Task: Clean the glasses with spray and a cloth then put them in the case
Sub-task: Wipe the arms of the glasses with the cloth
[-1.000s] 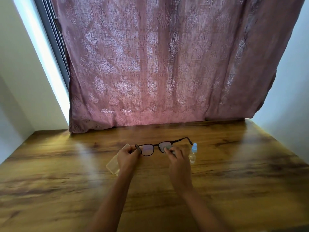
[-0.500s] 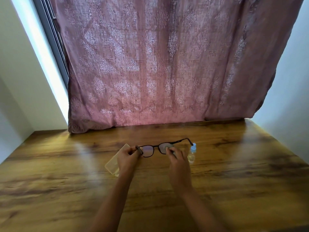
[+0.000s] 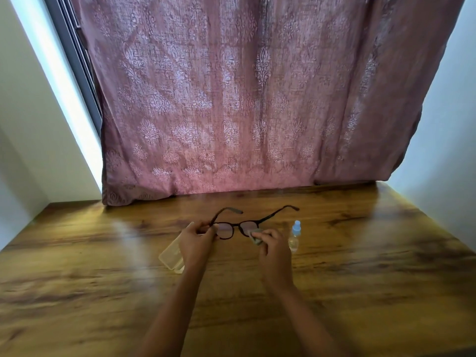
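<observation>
Glasses [image 3: 237, 226] hover above the tabletop [image 3: 360, 266], temples open: left hand [image 3: 197, 239] fingers pinch the frame's left end, right hand [image 3: 273, 244] fingers press a grey cloth [image 3: 255, 235] onto one lens. Hard rubbing could twist the frame or knock over the nearby spray bottle [image 3: 295, 235]. Case [image 3: 171, 255] lies beside the left wrist. No writing is legible.

I read this as a room in a home, most likely a bedroom or study corner. Beyond what my hands [image 3: 197, 242] hold, a dusty-pink curtain [image 3: 231, 99] with a pale damask print hangs over a window whose dark frame [image 3: 74, 55] shows at the upper left. Beneath my grip spreads a glossy wood-grain table [image 3: 360, 266], pushed against plain pale walls [image 3: 443, 130] on both sides. The edges are blurred, so I cannot say more.
</observation>
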Demonstrator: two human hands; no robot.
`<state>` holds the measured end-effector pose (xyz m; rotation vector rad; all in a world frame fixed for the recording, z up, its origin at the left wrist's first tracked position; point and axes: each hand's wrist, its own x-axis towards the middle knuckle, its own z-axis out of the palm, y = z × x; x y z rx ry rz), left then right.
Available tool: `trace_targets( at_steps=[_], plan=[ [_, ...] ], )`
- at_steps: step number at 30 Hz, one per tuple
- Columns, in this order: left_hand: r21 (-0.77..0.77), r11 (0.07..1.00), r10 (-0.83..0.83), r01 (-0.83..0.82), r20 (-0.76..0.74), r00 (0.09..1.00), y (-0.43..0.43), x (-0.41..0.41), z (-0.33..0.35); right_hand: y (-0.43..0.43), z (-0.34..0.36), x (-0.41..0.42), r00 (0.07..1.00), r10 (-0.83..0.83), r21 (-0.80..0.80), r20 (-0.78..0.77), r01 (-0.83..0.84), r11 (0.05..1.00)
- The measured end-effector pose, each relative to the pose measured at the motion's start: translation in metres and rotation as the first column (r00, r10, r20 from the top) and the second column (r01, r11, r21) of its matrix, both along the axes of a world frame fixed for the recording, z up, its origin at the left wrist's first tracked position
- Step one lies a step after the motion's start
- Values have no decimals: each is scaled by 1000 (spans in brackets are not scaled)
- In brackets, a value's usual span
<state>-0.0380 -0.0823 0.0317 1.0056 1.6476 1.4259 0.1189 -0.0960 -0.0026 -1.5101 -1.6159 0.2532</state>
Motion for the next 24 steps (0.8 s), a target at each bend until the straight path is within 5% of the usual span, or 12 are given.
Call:
trace_targets(
  at_steps=[4, 10, 15, 18, 20, 24],
  plan=[
    [51, 999, 7, 2, -174, 985, 5, 0, 8, 0, 6, 4, 958, -56, -116, -280, 24, 993],
    [118, 991, -10, 57, -366, 931, 7, 5, 18, 1, 14, 13, 738, -229, -271, -634, 66, 960],
    [166, 982, 27, 91, -602, 798, 6, 7, 22, -2, 34, 14, 559, -248, -109, -791, 271, 957],
    [172, 977, 18, 129, -661, 750, 3, 10, 21, -3, 54, 4, 736, -79, 141, -673, 232, 962],
    [157, 978, 5, 136, -669, 743, 3, 13, 20, -2, 63, -7, 889, 70, 322, -453, 90, 942],
    [191, 966, 5, 172, -686, 728, 2, 16, 23, 8, 56, -23, 985, 171, 277, 25, -172, 945]
  ],
)
